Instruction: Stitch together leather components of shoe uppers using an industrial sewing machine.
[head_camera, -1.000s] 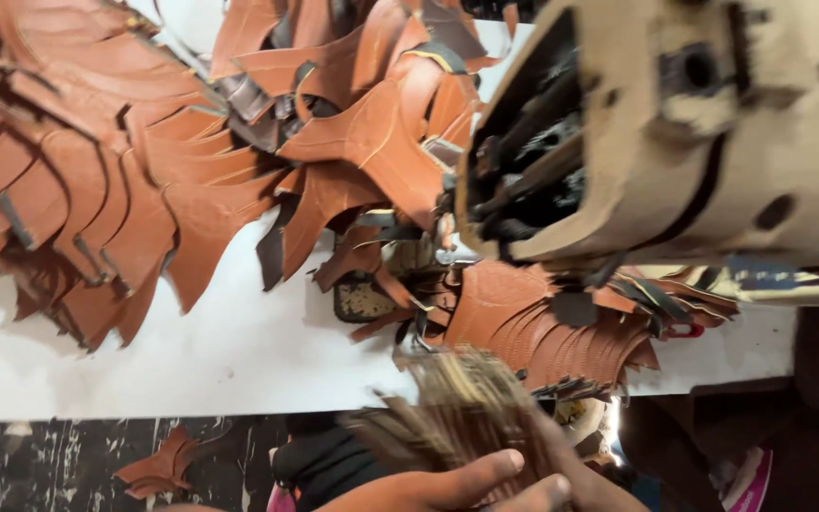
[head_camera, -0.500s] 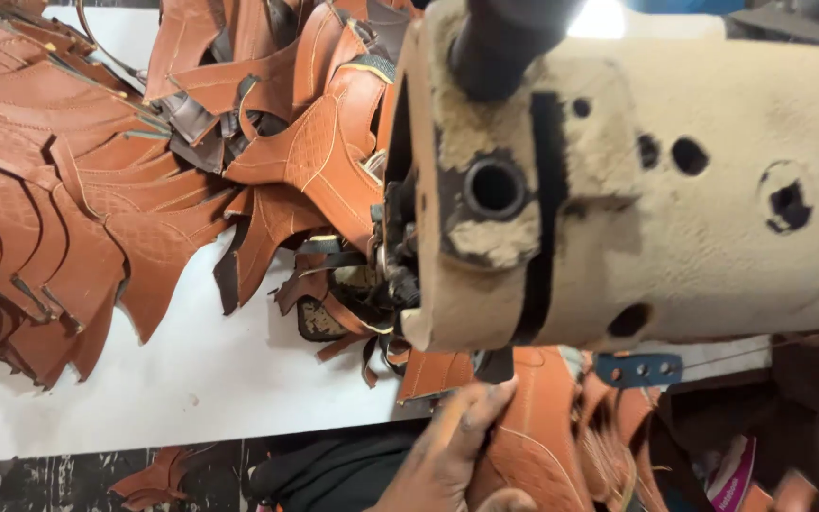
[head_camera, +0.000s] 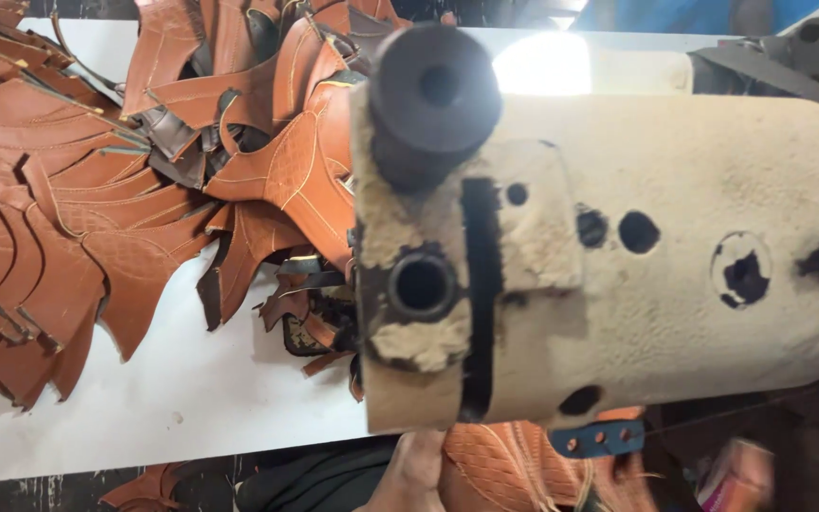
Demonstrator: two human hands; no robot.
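Only part of my left hand (head_camera: 414,471) shows, at the bottom edge under the big worn beige sewing machine head (head_camera: 675,284). Its thumb points up and lies against the left edge of a brown, cross-hatched leather piece (head_camera: 504,465) that it grips below the machine. The rest of the hand is cut off by the frame. My right hand is out of view. A black round knob (head_camera: 435,95) sticks out from the top of the machine's near end.
Many cut brown leather pieces (head_camera: 59,237) are heaped on a white table (head_camera: 191,389), spreading from the left to behind the machine. A small blue metal bracket (head_camera: 597,438) hangs under the machine. Dark cloth (head_camera: 315,479) lies below the table's front edge.
The view has swung left and closer, so the machine head now fills the right side. My left hand, which held a stack of pieces, has sunk towards the bottom edge under the machine.
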